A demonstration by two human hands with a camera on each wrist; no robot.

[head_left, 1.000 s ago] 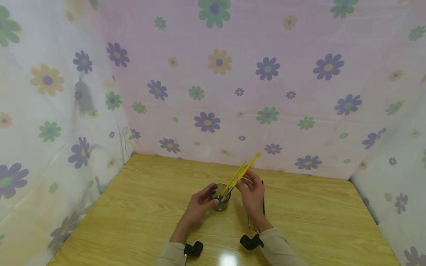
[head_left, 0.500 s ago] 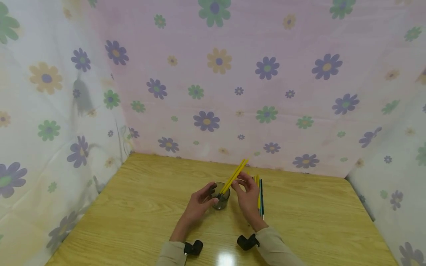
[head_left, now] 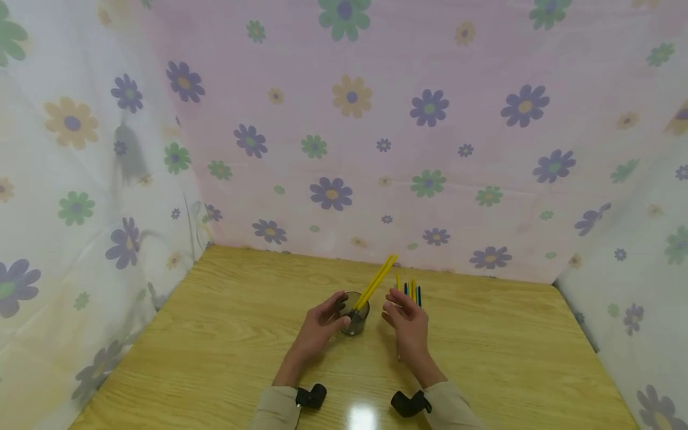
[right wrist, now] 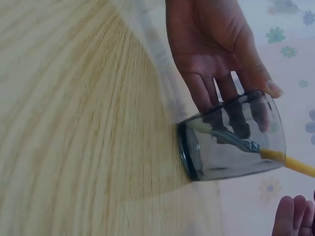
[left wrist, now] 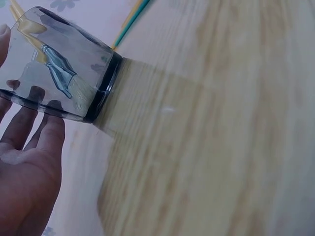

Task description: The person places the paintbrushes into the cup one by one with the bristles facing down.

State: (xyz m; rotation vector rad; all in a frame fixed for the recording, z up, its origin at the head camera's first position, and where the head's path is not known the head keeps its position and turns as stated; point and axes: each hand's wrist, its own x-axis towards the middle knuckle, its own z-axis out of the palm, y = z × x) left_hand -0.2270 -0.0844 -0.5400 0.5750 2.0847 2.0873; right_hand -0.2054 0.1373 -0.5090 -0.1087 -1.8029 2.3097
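Note:
My left hand (head_left: 316, 329) holds a smoky clear glass (head_left: 357, 326) from its left side, fingers round the wall. Two yellow-handled paintbrushes (head_left: 376, 280) lean to the right in it, handles up. Through the wall in the left wrist view, pale bristles (left wrist: 82, 93) point toward the base of the glass. My right hand (head_left: 411, 328) hovers just right of the glass, fingers loosely bent and holding nothing. Behind it lie several more brushes (head_left: 412, 288) with yellow, teal and dark handles, partly hidden by that hand.
The wood-grain table (head_left: 258, 286) is bordered by flowered cloth (head_left: 333, 143) at the back and both sides. A black wrist-worn device (head_left: 312, 396) sits at the left cuff, and a similar black device (head_left: 409, 404) at the right one.
My right hand lowered a yellow-handled paintbrush into the glass beside the other one, then let go and drew back to the right. The left hand stays at the glass.

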